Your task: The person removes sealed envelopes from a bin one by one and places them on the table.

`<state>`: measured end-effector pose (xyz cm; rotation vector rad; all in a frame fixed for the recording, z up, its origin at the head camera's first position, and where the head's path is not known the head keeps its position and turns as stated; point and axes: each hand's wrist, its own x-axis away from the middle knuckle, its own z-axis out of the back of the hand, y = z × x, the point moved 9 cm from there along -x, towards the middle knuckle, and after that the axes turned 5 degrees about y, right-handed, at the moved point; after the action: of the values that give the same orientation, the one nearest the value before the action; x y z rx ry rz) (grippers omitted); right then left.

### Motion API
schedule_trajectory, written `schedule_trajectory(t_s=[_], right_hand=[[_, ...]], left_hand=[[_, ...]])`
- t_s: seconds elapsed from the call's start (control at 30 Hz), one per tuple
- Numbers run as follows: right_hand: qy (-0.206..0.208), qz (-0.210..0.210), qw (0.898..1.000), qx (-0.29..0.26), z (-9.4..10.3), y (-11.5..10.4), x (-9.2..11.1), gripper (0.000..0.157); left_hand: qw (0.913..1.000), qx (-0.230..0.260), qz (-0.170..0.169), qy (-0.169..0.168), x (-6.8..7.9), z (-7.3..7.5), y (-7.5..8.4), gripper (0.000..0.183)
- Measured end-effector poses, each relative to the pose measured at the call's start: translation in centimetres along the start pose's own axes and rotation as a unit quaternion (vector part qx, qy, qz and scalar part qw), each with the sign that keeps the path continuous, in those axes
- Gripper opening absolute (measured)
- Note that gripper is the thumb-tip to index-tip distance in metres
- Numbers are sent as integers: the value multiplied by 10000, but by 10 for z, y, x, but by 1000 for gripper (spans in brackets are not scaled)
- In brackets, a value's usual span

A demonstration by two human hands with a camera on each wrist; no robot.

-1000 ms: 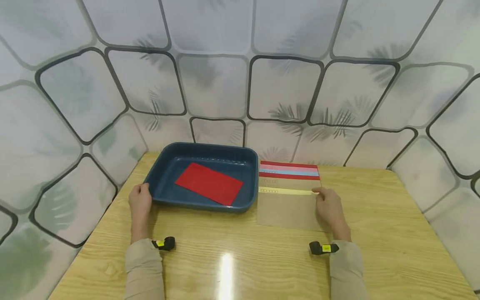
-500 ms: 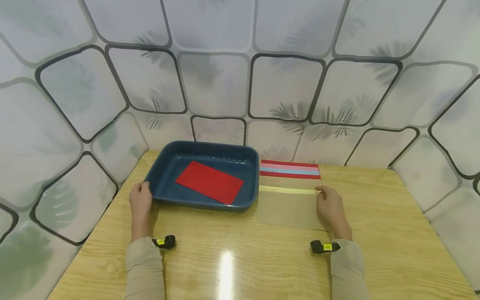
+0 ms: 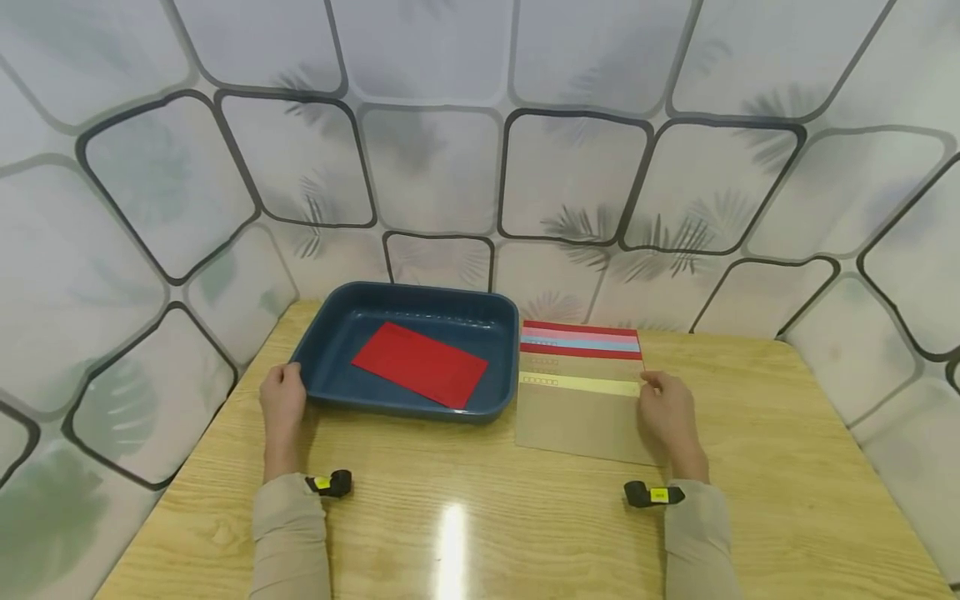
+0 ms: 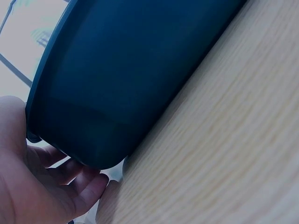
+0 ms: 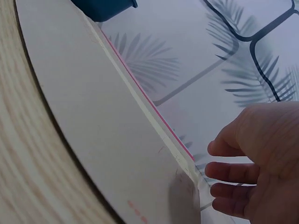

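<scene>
My left hand (image 3: 282, 404) grips the left rim of a dark blue rectangular tray (image 3: 345, 329). In the left wrist view, the thumb side of that hand (image 4: 42, 186) lies at the rim and the fingers curl beneath it. One red envelope (image 3: 420, 364) lies aslant inside the tray. To the tray's right is an overlapping stack of envelopes, with a brown envelope (image 3: 577, 421) in front and a yellow envelope (image 3: 581, 384) showing as a strip behind it. My right hand (image 3: 667, 412) is beside the stack's right edge; the right wrist view shows its bent fingers (image 5: 231, 172) apart from the paper, holding nothing.
Red, pink and blue envelope strips (image 3: 581, 340) show at the back of the stack. The wooden table (image 3: 555, 525) meets a patterned curtain-like backdrop (image 3: 427, 183) behind the tray and at both sides. Small black wrist cameras (image 3: 637, 494) sit on the wrists.
My right hand has shifted slightly right, off the yellow envelope's corner, so more of that strip's right end shows. The left hand stays on the tray, and the envelopes lie much as before.
</scene>
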<state>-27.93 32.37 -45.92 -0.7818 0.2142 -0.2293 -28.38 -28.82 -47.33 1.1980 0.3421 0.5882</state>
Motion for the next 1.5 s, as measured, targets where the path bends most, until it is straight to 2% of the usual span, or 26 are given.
schedule_trajectory(t_s=[0.4, 0.5, 0.6, 0.77, 0.87, 1.13, 1.5], right_hand=[[1, 11, 9999, -126, 3, 1, 3, 39], [-117, -36, 9999, -99, 3, 3, 4, 41], [-439, -108, 9990, 25, 2, 9, 6, 46], [-1147, -165, 9927, 342, 1, 19, 13, 65], [-1356, -156, 9895, 472, 1, 23, 15, 73], [-1270, 90, 9892, 728, 2, 23, 11, 77], [-1365, 4, 9881, 706, 2, 23, 12, 73]], left_hand=[[10000, -35, 15, -74, 1, -2, 0, 56], [9999, -64, 7, -81, 0, -2, 0, 56], [10000, -71, -18, -61, 0, -2, 0, 56], [10000, -54, -58, -10, -1, -2, 1, 55], [10000, -53, -63, 3, -1, -2, 1, 55], [9999, 14, 25, -103, 2, -2, 2, 56], [9998, 55, 128, -112, 3, -1, 0, 56]])
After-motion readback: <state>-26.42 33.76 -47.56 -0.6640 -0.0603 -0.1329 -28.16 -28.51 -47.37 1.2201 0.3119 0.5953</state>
